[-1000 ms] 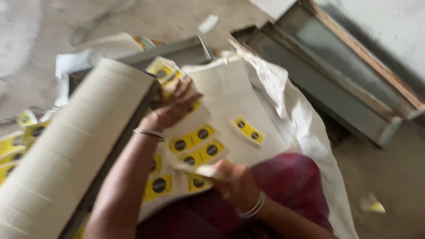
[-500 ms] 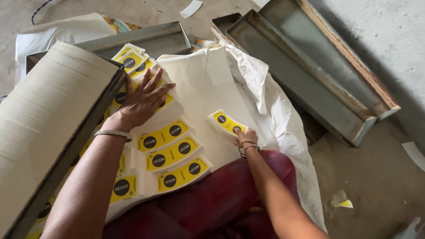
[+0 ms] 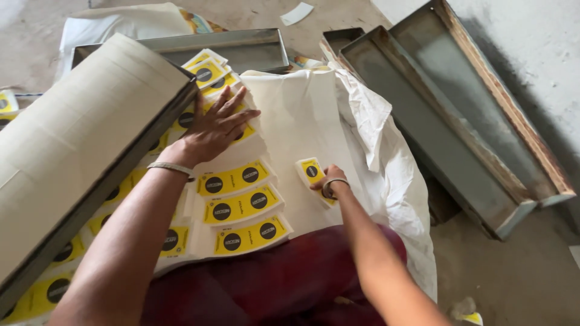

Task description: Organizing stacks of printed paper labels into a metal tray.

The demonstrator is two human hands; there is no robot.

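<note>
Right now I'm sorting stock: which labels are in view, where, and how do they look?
Label under right hand: single label, mid-sheet, yellow with black circle.
Labels by left hand: label rows on white sheet, curved yellow strips, two black circles each.
Stacked labels: top, by grey tray.

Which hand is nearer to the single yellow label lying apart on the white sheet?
The right hand: its fingers rest on the single yellow label. The left hand is off to that label's left, pressed flat on the overlapping rows of labels.
</note>
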